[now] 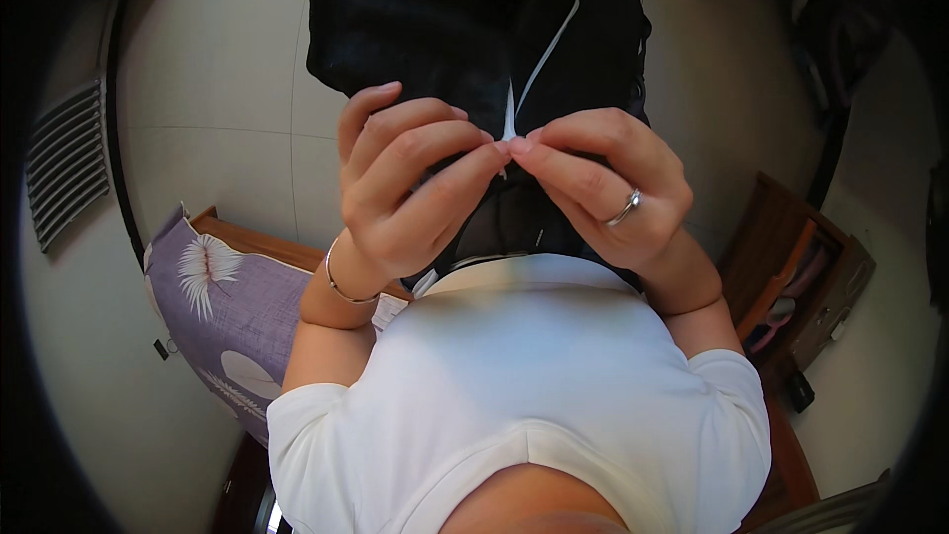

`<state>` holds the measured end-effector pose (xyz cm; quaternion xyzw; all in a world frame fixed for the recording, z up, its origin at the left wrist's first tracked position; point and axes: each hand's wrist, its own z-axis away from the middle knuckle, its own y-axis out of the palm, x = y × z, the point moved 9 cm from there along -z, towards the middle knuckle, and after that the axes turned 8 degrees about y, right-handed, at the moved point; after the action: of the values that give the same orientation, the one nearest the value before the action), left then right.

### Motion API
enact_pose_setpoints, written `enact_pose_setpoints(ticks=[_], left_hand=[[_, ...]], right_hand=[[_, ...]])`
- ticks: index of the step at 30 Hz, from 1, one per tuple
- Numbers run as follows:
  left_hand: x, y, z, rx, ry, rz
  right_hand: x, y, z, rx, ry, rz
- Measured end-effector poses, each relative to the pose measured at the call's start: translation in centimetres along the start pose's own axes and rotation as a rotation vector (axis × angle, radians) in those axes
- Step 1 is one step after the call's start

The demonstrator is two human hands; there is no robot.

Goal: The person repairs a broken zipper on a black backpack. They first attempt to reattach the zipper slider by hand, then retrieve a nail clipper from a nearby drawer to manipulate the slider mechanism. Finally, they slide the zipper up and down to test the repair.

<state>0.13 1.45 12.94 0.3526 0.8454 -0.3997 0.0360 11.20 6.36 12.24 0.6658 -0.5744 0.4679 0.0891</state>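
Note:
My left hand point(400, 183) and my right hand point(628, 183) meet in front of my body, fingertips almost touching. Each pinches the same thin white strip point(509, 119) between thumb and forefinger. The strip rises to a narrow point above the fingers, and a small white end shows just below them. A long, thin white strand point(560, 35) runs from there up over a black cloth-like surface point(415, 20); whether it is paper, ribbon or cord cannot be made out. The other fingers of my left hand are loosely curled.
At the left is a purple cloth with white leaf patterns point(247, 282), over a wooden piece of furniture point(232, 232). A wooden cabinet with an open drawer point(791, 277) stands at the right. Pale floor tiles point(217, 59) lie around the black surface. A slatted grille point(67, 163) is far left.

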Motion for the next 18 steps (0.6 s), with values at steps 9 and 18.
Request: enact_pose_setpoints(ticks=[9, 18], left_hand=[[-0.4, -0.3, -0.1, 0.007, -0.028, 0.027], [-0.3, -0.3, -0.1, 0.003, -0.019, 0.018]], right_hand=[[0.8, -0.4, 0.5, -0.036, -0.084, 0.000], [1.3, -0.2, 0.3, 0.020, -0.102, 0.005]])
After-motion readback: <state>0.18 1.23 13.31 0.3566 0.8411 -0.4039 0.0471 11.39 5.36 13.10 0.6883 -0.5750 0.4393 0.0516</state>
